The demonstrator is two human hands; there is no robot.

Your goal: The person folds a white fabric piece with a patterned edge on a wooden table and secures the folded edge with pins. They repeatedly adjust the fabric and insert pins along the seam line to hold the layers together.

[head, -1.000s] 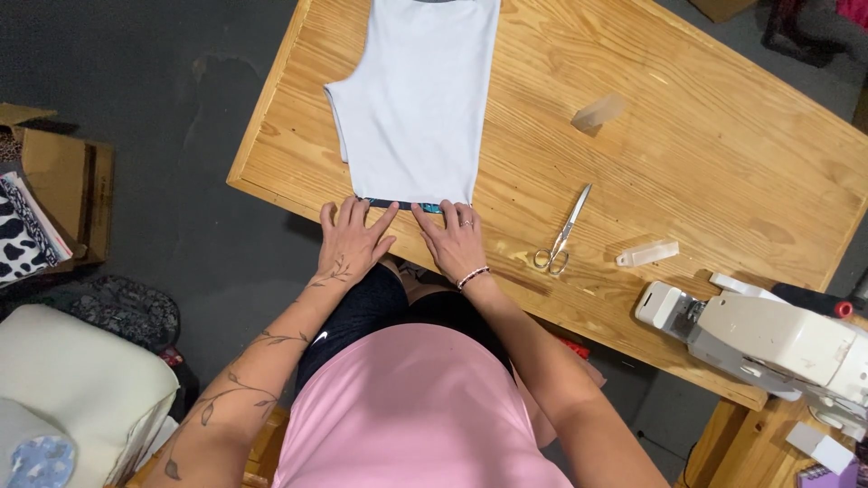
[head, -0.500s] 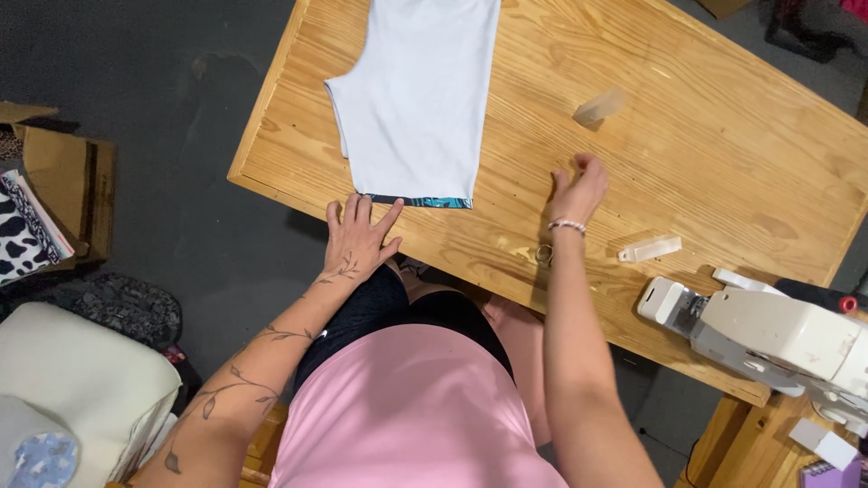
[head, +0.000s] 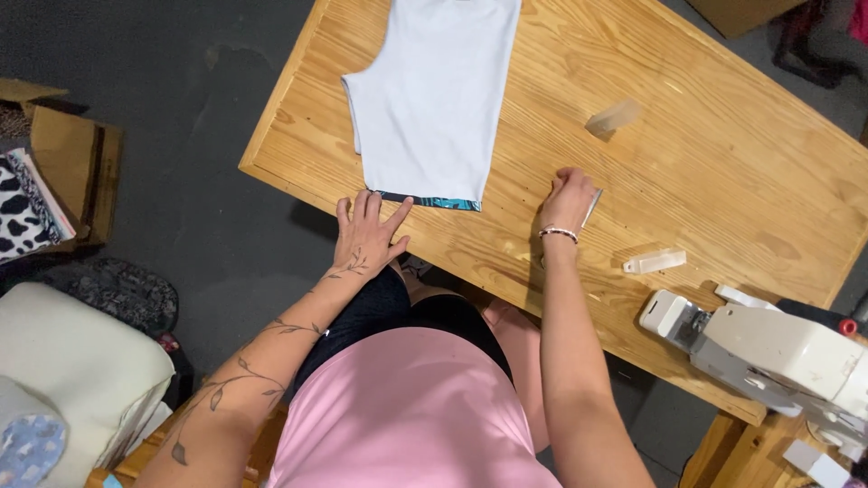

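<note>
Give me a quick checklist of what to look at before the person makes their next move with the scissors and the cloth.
1. Left hand flat at the near edge of the white fabric piece, pinning it: ok.
2. Right hand closed on the scissors: ok, though the hand hides most of the tool, so the grip is unclear.
3. Fabric lies flat on the wooden table: ok.
4. Blades open or shut: cannot tell.
5. Scissors at the fabric: not ok, they sit apart, to its right.
6. Sewing machine off at the table's near right end, away from the fabric: ok.
</note>
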